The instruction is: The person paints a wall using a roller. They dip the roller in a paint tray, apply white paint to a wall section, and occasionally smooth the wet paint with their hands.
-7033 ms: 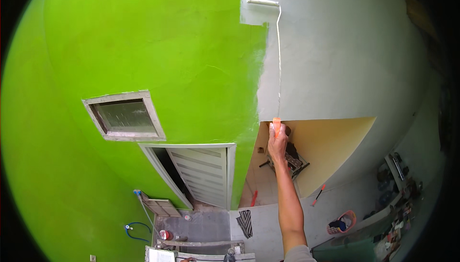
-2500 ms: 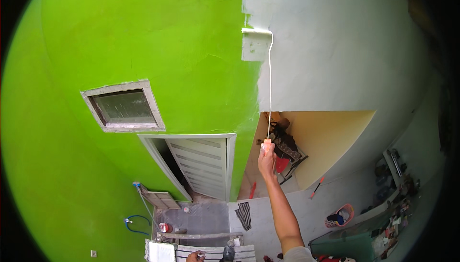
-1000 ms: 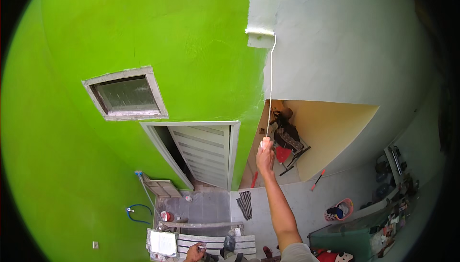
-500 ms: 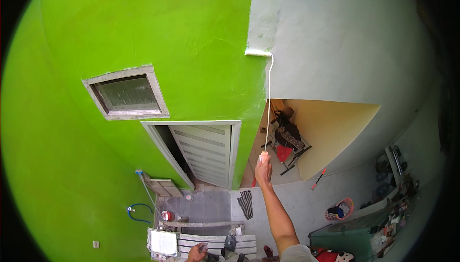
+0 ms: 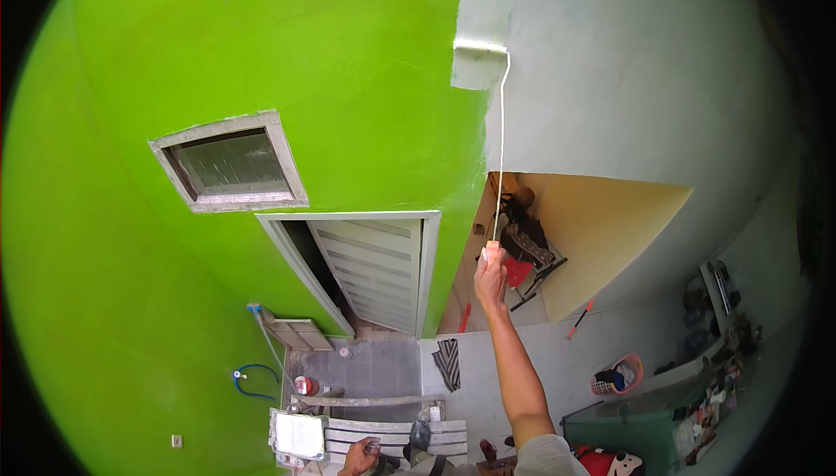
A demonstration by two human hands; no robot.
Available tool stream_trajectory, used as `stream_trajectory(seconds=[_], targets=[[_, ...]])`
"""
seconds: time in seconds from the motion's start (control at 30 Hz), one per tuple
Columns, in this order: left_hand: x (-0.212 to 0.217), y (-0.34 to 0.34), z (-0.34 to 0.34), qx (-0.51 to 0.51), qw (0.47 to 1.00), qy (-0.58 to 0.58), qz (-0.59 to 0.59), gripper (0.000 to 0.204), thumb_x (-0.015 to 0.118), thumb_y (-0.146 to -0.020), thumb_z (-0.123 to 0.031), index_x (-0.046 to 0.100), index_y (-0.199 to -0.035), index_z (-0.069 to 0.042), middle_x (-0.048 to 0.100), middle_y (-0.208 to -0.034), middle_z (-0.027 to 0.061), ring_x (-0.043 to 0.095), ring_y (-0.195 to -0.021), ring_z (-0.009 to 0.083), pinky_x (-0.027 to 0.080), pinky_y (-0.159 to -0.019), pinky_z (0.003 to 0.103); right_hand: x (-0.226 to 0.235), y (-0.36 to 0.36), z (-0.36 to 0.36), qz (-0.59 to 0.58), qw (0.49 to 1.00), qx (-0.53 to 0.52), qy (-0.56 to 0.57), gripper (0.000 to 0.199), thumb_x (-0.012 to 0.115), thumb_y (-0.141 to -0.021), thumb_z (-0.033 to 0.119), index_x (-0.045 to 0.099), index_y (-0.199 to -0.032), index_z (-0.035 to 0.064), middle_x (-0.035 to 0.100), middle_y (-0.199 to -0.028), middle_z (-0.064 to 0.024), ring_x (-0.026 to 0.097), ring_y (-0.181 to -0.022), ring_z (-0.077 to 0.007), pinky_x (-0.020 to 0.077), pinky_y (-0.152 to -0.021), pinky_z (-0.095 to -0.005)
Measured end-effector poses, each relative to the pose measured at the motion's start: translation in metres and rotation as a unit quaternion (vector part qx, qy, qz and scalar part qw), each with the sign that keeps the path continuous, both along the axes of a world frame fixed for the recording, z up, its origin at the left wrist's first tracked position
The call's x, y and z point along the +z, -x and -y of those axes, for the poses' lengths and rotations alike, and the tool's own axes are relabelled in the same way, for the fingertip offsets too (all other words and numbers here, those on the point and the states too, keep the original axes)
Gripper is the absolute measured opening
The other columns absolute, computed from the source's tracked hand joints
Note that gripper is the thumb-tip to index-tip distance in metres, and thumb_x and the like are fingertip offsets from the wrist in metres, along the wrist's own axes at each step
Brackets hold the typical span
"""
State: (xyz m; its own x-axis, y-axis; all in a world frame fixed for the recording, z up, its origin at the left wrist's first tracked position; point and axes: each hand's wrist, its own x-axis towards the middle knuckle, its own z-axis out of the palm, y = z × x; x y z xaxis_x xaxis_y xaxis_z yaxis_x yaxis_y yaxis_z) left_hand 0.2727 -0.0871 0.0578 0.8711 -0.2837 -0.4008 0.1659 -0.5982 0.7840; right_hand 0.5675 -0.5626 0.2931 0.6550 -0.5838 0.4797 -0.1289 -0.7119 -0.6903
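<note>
My right hand (image 5: 491,277) is closed around the handle of a paint roller (image 5: 501,136), arm stretched up and forward. The roller's long, thin white rod runs up to its white sleeve, which lies against the wall where a white-painted band meets the bright green paint (image 5: 374,110). Low in the view, my left hand (image 5: 358,457) is curled around a small greyish, partly see-through thing that I cannot make out. It is over a slatted bench (image 5: 396,437). To its left on the bench sits a square tray (image 5: 299,435) with a white surface.
Below the painted wall are a framed window (image 5: 231,167), a white door (image 5: 370,271) standing ajar and an opening onto a room with a dark folding seat (image 5: 527,236). On the floor are a striped cloth (image 5: 448,364), a laundry basket (image 5: 620,377) and a red-and-white pot (image 5: 305,385).
My right hand has moved up and slightly right, carrying the roller sleeve higher along the wall. White paint now covers the strip just below the sleeve. My left hand has shifted slightly.
</note>
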Motion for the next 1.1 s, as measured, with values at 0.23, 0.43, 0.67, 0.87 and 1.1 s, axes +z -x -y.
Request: stream_trajectory(seconds=[0.23, 0.43, 0.67, 0.87, 1.1], targets=[[0.009, 0.002, 0.006, -0.037, 0.999, -0.035, 0.000, 0.039, 0.068, -0.086, -0.030, 0.069, -0.119, -0.010, 0.073, -0.102, 0.0186, 0.070, -0.095, 0.0352, 0.055, -0.087, 0.040, -0.038, 0.013, -0.003, -0.047, 0.999, -0.001, -0.006, 0.036, 0.056, -0.096, 0.015, 0.038, -0.120, -0.0041, 0.064, -0.088, -0.0359, 0.063, -0.082, -0.0530, 0.0493, -0.068, -0.0592], [0.000, -0.001, 0.007, -0.029, 0.999, -0.021, -0.017, 0.041, 0.069, -0.086, -0.027, 0.067, -0.123, -0.008, 0.072, -0.107, 0.0182, 0.069, -0.101, 0.0355, 0.054, -0.091, 0.040, -0.079, 0.016, 0.002, -0.073, 0.997, 0.002, -0.012, 0.036, 0.055, -0.096, 0.016, 0.037, -0.120, -0.0039, 0.064, -0.091, -0.0356, 0.063, -0.084, -0.0531, 0.0504, -0.071, -0.0581], [-0.019, 0.004, 0.012, -0.039, 0.998, -0.037, -0.044, 0.039, 0.069, -0.087, -0.028, 0.068, -0.121, -0.008, 0.073, -0.102, 0.0165, 0.071, -0.095, 0.0334, 0.055, -0.087, 0.039, -0.120, 0.017, -0.003, -0.104, 0.994, 0.003, -0.028, 0.038, 0.056, -0.096, 0.015, 0.037, -0.122, -0.0043, 0.064, -0.091, -0.0353, 0.063, -0.085, -0.0531, 0.0507, -0.073, -0.0582], [0.033, 0.016, 0.046, -0.003, 0.996, 0.066, -0.067, 0.047, 0.057, -0.098, -0.043, 0.060, -0.128, -0.008, 0.071, -0.095, 0.0138, 0.065, -0.085, 0.0222, 0.054, -0.075, 0.041, -0.168, 0.037, -0.008, -0.106, 0.993, 0.000, -0.057, 0.041, 0.057, -0.095, 0.016, 0.038, -0.126, -0.0035, 0.064, -0.093, -0.0354, 0.063, -0.087, -0.0531, 0.0511, -0.074, -0.0571], [0.072, 0.005, 0.056, 0.009, 0.989, 0.026, -0.147, 0.059, 0.052, -0.097, -0.059, 0.067, -0.114, -0.004, 0.068, -0.111, 0.0163, 0.062, -0.106, 0.0261, 0.050, -0.089, 0.042, -0.142, 0.026, -0.017, -0.066, 0.997, 0.008, -0.047, 0.040, 0.057, -0.095, 0.014, 0.038, -0.125, -0.0059, 0.064, -0.092, -0.0350, 0.064, -0.085, -0.0525, 0.0514, -0.072, -0.0563]])
